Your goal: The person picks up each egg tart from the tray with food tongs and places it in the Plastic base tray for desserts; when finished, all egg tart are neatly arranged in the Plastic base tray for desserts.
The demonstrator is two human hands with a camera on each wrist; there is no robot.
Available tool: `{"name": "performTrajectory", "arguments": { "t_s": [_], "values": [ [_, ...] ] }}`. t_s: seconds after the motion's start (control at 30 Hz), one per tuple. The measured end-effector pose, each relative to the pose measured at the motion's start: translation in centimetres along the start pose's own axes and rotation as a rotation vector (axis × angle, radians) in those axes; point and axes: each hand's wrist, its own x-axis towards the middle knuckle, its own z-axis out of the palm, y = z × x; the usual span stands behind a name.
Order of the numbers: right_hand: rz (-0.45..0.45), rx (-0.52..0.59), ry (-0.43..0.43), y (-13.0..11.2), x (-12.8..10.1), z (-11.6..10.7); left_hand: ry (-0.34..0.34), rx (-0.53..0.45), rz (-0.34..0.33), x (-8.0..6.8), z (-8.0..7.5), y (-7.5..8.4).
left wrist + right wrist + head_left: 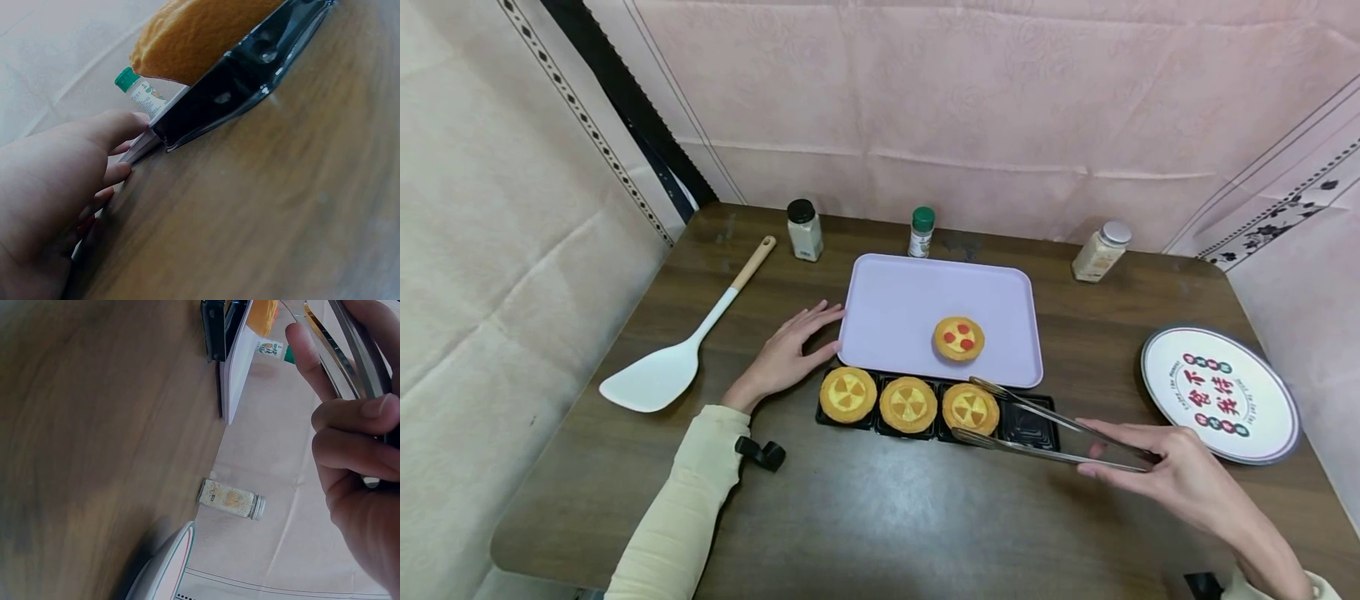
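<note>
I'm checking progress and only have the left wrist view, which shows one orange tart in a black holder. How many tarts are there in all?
Observer: Four. Three sit in the black tray, and one tart with red spots lies on the lilac tray.
Operator: What is the right hand doing?
Observer: The right hand grips metal tongs, whose open tips flank the rightmost tart in the black tray.
Operator: Is any slot of the black tray free?
Observer: Yes, the rightmost slot holds no tart.
Operator: Anything else left of my hand?
Observer: A white spatula with a wooden handle lies on the table.
</note>
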Motion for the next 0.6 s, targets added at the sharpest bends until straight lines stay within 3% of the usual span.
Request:
{"name": "performTrajectory", "arguments": {
  "t_s": [0.33, 0.6],
  "values": [
    [-0.04, 0.002, 0.001, -0.02, 0.01, 0.14, 0.003, 0.003, 0.005, -0.02, 0.03, -0.01],
    [0.042, 0.03, 0.018, -0.03, -0.12, 0.16, 0.007, -0.006, 0.007, -0.03, 0.01, 0.09]
  ]
}}
